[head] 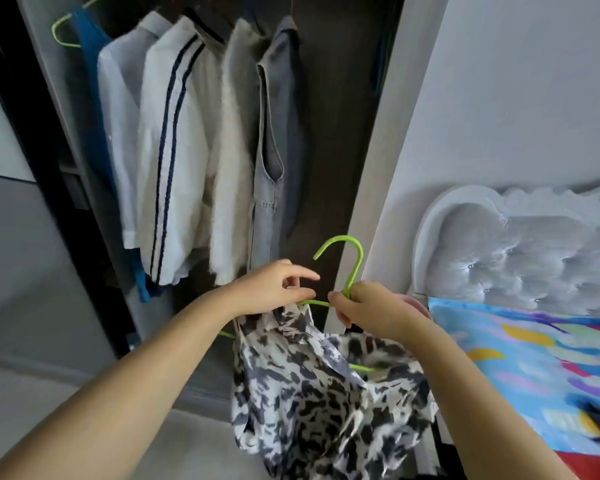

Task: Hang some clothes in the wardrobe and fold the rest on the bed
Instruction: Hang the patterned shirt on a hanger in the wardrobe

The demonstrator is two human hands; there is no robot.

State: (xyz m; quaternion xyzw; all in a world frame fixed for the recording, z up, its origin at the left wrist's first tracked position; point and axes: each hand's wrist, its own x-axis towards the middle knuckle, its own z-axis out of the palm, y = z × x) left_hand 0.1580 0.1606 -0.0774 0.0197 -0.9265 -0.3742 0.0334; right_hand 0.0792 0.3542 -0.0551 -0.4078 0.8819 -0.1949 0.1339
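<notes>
your right hand (371, 308) pinches the neck of a thin lime-green hanger (352, 268) just under its hook, in front of the open wardrobe (329, 140). your left hand (274, 289) has fingers curled, pinching the hanger's shoulder at the collar of the black-and-white blotched garment (319, 403), a thin, limp fabric draped from the hanger in loose folds. beside it lies the bed (534, 368), with a glossy tufted headboard (520, 251).

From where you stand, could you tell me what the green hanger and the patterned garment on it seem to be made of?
The green hanger looks like smooth plastic or plastic-coated wire: thin, evenly lime, slight sheen. The patterned garment seems a light woven fabric, perhaps viscose or a similar thin cloth: it drapes in soft folds, matt, printed black and grey on white.
</notes>
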